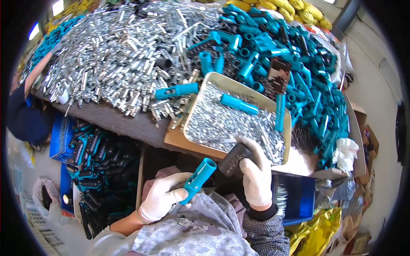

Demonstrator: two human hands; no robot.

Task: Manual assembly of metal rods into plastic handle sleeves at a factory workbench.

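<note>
In my gloved left hand (164, 197) is a teal plastic tube (200, 176), its open round end tilted up and to the right. The fingers wrap around its lower part. My gloved right hand (257, 181) grips a black textured cylindrical sleeve (233, 160) between thumb and fingers. The sleeve is beside the tube's upper end, apart from it. Just beyond my hands sits a cream tray (196, 102) full of small silvery metal parts. Two teal pieces, one of them a teal tube (239, 104), lie on those parts.
A large heap of metal parts (115, 55) covers the bench at left; teal tubes (307, 85) pile up at right. Below left, a blue crate (64, 141) stands beside black-and-teal handles (92, 158). A blue bin (301, 200) is at lower right. Another person's arm (36, 74) reaches in far left.
</note>
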